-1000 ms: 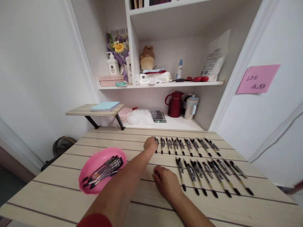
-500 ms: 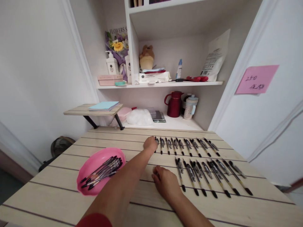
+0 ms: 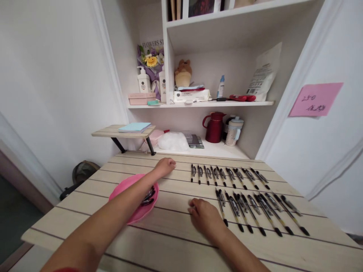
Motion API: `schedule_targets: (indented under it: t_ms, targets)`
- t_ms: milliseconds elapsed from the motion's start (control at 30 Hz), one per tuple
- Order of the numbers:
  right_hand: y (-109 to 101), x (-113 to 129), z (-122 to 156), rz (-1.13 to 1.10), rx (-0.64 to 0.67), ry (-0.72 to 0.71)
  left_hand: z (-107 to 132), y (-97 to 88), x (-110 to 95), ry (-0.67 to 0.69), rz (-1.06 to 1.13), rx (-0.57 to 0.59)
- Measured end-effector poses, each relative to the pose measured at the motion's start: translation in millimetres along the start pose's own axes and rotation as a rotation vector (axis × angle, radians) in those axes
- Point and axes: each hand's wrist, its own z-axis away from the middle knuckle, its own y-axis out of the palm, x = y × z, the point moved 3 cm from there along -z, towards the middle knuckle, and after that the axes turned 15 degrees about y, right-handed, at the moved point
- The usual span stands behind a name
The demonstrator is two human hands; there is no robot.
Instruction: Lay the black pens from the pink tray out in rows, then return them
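Above the far rim of a pink bowl (image 3: 121,186), my left hand (image 3: 165,167) is in the air with its fingers curled in and no pen showing in them. My left forearm crosses over the bowl and hides part of the pens (image 3: 148,196) lying inside. My right hand (image 3: 204,216) rests loosely closed on the table, just left of the near row of pens (image 3: 256,209). Behind that runs a far row of black-capped pens (image 3: 227,176), each with its cap lying beside the barrel; its leftmost pen (image 3: 192,173) stands apart from my left hand.
A small raised stand (image 3: 109,132) with blue paper (image 3: 135,127) sits at the table's back left. Behind the slatted table (image 3: 170,234) are a red jug (image 3: 214,127), a cup (image 3: 234,131) and a white plastic bag (image 3: 173,141). A pink note (image 3: 317,99) hangs at right.
My left hand has left the far row's leftmost pen and moved left toward the bowl. That pen now lies in full view. My right hand stays by the near row; the view has shifted slightly.
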Motion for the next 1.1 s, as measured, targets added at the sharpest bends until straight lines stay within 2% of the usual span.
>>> schedule_targets:
  t_ms: [67, 133, 200, 300, 467, 667, 767, 833, 867, 933, 1000, 1100]
  targets:
    - [-6, 6, 5, 0.011, 0.029, -0.031, 35, -22.2, 13, 0.009, -0.044, 0.07]
    - [-11, 11, 10, 0.017, 0.05, -0.047, 71, -35.6, 27, -0.016, -0.102, 0.129]
    - [-12, 14, 14, 0.025, 0.061, -0.054, 102, -38.9, 42, -0.071, -0.171, 0.167]
    - [-7, 18, 18, 0.035, 0.086, -0.065, 134, -29.3, 56, -0.148, -0.265, 0.193]
    - [-1, 22, 23, 0.023, 0.108, -0.063, 148, -14.1, 64, -0.239, -0.335, 0.17]
    - [-5, 13, 23, -0.099, 0.083, -0.045, 141, -31.1, 71, -0.269, -0.296, 0.064]
    - [-7, 9, 16, -0.381, 0.087, -0.028, 136, -33.7, 47, -0.244, -0.139, -0.076]
    - [-7, 11, 11, -0.717, 0.128, 0.03, 133, -21.5, 17, -0.21, 0.365, -0.185]
    - [-7, 13, 9, -0.908, 0.149, 0.069, 131, -11.2, -1, -0.188, 0.609, -0.178]
    - [-9, 19, 8, -1.255, 0.156, 0.127, 127, 11.3, -37, -0.157, 0.904, -0.156]
    - [-10, 25, 9, -1.468, 0.119, 0.13, 124, 33.7, -65, -0.122, 1.045, -0.119]
    - [-7, 26, 10, -1.555, 0.065, 0.17, 123, 59.7, -86, -0.134, 1.133, -0.116]
